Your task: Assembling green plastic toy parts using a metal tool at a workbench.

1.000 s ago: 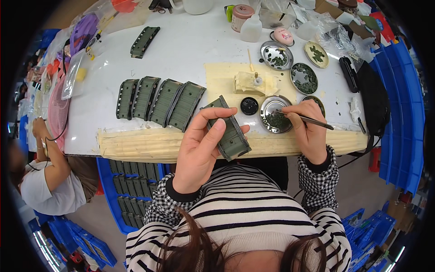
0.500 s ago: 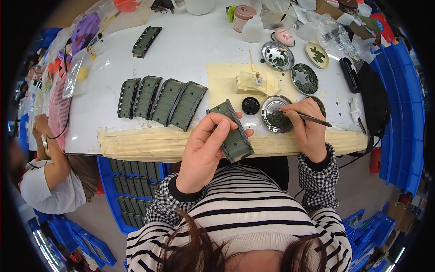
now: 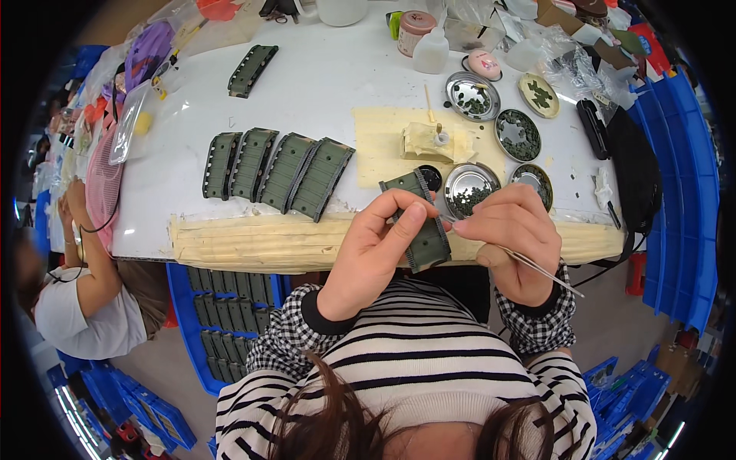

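My left hand [image 3: 366, 257] grips a curved dark-green plastic panel [image 3: 429, 247] with toothed long edges, thumb on top. It is held tilted over the table's front edge. In my right hand [image 3: 521, 234] is a pair of metal tweezers [image 3: 546, 274], their tips close to the panel's right toothed edge. Whether the tips hold a small piece or touch the panel, I cannot tell. Just beyond my hands are a metal dish [image 3: 462, 178] of small dark-green pieces and a small black pot [image 3: 432, 176], partly hidden by the panel.
Several similar panels [image 3: 285, 172] stand in a row at left, with one [image 3: 251, 71] farther back. More round dishes [image 3: 497, 130] of green parts and a tape-wrapped block [image 3: 418, 142] lie beyond. A blue crate [image 3: 184, 322] of panels sits below left. Another person [image 3: 88, 307] works at far left.
My right hand has drawn the tweezers from the metal dish toward the panel and turned them. My left hand has shifted the panel a little to the right.
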A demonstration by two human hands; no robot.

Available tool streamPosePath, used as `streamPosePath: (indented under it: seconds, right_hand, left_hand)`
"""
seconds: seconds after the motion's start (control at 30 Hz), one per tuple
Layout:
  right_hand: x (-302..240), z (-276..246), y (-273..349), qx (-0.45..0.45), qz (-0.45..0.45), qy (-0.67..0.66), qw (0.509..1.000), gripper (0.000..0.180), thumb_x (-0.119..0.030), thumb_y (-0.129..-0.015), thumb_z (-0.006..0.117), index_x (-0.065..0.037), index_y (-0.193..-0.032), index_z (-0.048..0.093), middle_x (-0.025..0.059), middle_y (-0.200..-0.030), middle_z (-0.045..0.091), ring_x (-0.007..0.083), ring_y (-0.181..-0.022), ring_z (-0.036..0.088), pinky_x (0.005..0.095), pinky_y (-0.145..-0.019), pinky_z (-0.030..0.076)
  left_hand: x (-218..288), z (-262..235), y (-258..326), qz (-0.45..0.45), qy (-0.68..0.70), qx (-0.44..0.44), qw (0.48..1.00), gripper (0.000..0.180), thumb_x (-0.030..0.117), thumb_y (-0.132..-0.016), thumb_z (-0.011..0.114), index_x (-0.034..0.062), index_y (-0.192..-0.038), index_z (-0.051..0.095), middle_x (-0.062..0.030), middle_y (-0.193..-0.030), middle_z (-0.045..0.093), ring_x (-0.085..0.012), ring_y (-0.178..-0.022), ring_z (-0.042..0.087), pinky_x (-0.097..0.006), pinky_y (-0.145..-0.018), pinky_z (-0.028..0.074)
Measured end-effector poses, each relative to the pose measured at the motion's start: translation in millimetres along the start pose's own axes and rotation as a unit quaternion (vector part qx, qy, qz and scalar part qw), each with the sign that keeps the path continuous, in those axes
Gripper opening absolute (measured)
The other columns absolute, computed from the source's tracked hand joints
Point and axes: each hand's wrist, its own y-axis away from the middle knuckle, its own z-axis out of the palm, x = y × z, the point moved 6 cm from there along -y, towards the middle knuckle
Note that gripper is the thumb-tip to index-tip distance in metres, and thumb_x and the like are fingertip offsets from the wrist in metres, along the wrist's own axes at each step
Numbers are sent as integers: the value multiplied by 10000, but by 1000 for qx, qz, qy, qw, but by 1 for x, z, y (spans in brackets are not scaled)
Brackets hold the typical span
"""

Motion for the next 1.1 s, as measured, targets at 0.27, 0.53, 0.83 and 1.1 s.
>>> streamPosePath:
  seconds: [0.27, 0.53, 0.83, 1.1]
  right_hand:
    - [-4, 11, -6, -36, -21, -39, 998, 280, -209, -773, 759, -44, -994, 706, 76, -859, 661, 277, -837, 633, 360, -755, 530]
    - [6, 20, 8, -4, 98, -176, 979, 210, -129, -850, 700, -6, -1020, 695, 131, -961, 702, 303, -880, 684, 372, -832, 554]
    - [6, 21, 5, -11, 99, -169, 981, 204, -122, -859, 693, 1, -1022, 695, 132, -969, 707, 301, -889, 687, 365, -849, 556]
    - [5, 22, 3, -4, 90, -164, 982, 181, -103, -866, 680, 8, -1008, 696, 140, -962, 707, 303, -887, 688, 380, -856, 557]
  left_hand:
    - [-11, -7, 0, -15, 4, -23, 1000, 225, 243, -1056, 444, 49, -993, 538, -45, -1080, 576, -67, -944, 544, -221, -803, 471]
    - [-8, 1, 2, -37, 136, -43, 989, 226, 282, -1053, 453, 76, -997, 527, 16, -945, 559, -50, -857, 577, -215, -713, 509]
    - [-7, 0, 2, -34, 154, -39, 987, 232, 278, -1052, 454, 70, -991, 538, 9, -941, 569, -52, -860, 584, -219, -726, 509]
    - [-8, 0, 1, -41, 145, -21, 988, 232, 279, -1052, 458, 73, -983, 540, 18, -941, 567, -42, -853, 576, -212, -717, 500]
